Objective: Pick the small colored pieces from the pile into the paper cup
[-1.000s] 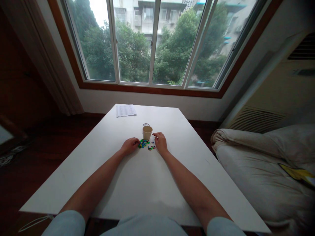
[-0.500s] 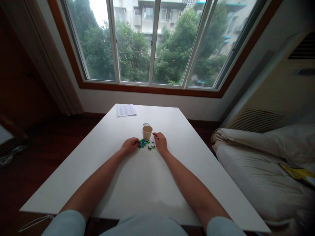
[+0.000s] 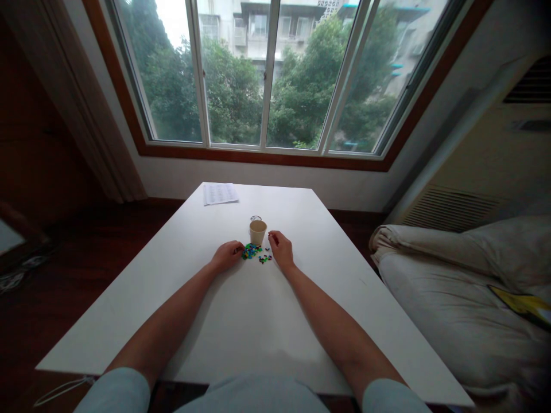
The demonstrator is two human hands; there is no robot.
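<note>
A brown paper cup (image 3: 258,233) stands upright on the white table (image 3: 258,327). Just in front of it lies a heap of small green, blue and dark pieces (image 3: 251,251), too small to name, with a few loose pieces (image 3: 264,260) to its right. My left hand (image 3: 227,256) rests at the heap's left edge, fingers curled together; whatever they hold is hidden. To the right of the cup is my right hand (image 3: 280,249), its fingertips pinched together near the cup's side. Something tiny may be between them, but I cannot make it out.
Behind the cup lies a thin dark ring-shaped thing (image 3: 256,218). Printed papers (image 3: 221,193) lie at the table's far left corner. A padded, cloth-covered seat (image 3: 451,292) stands along the right. Beyond the table is a window (image 3: 267,80).
My right hand's fingertips have shifted very slightly to the right, away from the cup. The left hand, the cup and the heap look nearly the same.
</note>
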